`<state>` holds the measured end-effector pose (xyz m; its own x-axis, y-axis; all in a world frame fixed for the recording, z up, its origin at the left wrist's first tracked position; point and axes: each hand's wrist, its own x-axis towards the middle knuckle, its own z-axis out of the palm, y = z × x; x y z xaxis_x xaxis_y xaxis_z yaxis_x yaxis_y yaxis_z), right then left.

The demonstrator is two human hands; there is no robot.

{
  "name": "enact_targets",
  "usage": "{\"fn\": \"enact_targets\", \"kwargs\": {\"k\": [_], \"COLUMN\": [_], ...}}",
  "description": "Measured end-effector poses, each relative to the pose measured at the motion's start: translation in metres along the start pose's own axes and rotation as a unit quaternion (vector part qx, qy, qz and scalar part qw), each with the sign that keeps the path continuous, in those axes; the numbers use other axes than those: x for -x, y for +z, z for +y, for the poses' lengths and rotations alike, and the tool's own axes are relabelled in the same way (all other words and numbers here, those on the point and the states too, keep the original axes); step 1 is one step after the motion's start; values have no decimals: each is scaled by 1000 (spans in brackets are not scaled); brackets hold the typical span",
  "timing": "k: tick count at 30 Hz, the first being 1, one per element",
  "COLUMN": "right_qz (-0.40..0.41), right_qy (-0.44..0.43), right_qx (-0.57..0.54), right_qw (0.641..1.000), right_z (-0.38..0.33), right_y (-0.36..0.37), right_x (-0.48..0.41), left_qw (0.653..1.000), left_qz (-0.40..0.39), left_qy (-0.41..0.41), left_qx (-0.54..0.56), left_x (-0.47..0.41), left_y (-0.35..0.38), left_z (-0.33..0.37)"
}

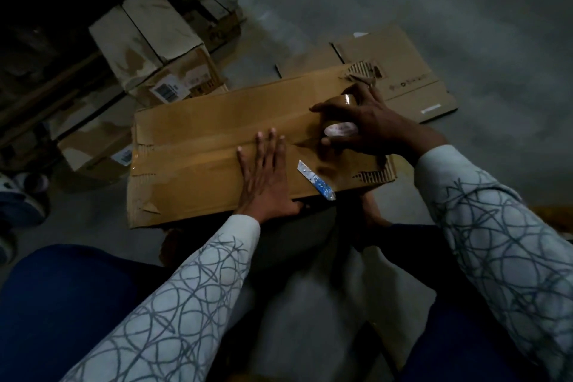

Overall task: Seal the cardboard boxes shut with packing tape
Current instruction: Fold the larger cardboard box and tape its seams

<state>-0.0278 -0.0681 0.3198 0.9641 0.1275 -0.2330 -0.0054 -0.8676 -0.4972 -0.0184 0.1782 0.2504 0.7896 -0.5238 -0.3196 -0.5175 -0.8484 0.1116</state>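
Observation:
A long brown cardboard box [198, 121] lies flat in front of me, its flaps closed and a glossy strip of tape running along the middle seam. My left hand [266, 177] presses flat on the seam near the box's centre, fingers straight. Toward the right end, my right hand [369, 121] grips a roll of brown packing tape [339, 129] standing on the box top. A small blue and white cutter [316, 180] lies on the box near its front edge, between my hands.
A flattened cardboard box [403, 71] lies on the grey floor behind the right end. Several closed boxes with labels [148, 49] are stacked at the back left. A person's shoes [21, 195] show at the far left edge. My knees frame the bottom.

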Motion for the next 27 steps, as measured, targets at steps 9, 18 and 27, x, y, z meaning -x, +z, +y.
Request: {"fn": "enact_targets", "kwargs": {"k": [9, 18, 27], "right_qz": [28, 74, 71], "right_qy": [-1, 18, 22], "right_qx": [-9, 11, 70], "right_qw": [1000, 997, 995], "right_z": [-2, -13, 2], "right_y": [7, 21, -10], "right_x": [-4, -13, -5], "left_qw": [989, 998, 997], "left_qz": [-9, -57, -79], "left_qy": [52, 23, -5], "left_qx": [140, 19, -23], "left_x": [-14, -24, -24], "left_y": [-6, -15, -10], "left_z": [57, 66, 76]}}
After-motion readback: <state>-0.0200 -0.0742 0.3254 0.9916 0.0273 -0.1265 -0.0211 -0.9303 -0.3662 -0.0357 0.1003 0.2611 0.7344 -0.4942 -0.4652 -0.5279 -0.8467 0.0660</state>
